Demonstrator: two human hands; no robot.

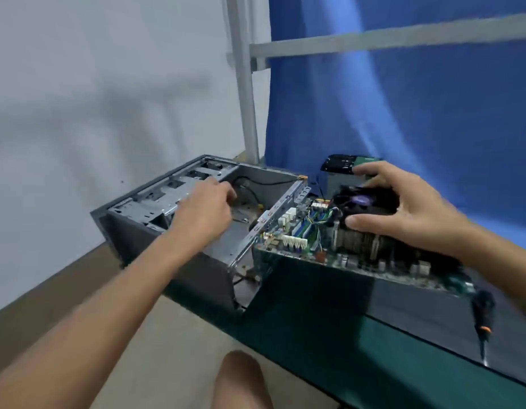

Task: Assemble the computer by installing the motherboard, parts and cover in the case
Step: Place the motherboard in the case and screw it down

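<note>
Grey sheet-metal computer case (173, 261), dark on its outer walls, lies on its side at the left end of the green table (344, 349). Its open face is up and one corner overhangs the table's front edge. Bare drive bays and black cables show inside. The left hand (204, 211) reaches down into the case with its fingers curled near the cables, but whether they grasp anything cannot be told. Just right of the case's open rim is the green motherboard (297, 234), tilted over the table. It looks dusty and carries white connectors, blue slots and thin coloured wires, and its left corner is at the rim, touching or just beside it. A ribbed metal heatsink (356, 240) stands on the board with a black cooler fan (362, 202) on top, purple-labelled at its hub. The right hand (409, 211) clasps that fan, fingers over its far side and thumb against its near edge. Behind this hand lies a black and green part (340, 165), too blurred to name. Near the table's right front edge lies a black-handled screwdriver with an orange collar (481, 320), well apart from the board. A blue cloth (403, 98) hangs behind.
</note>
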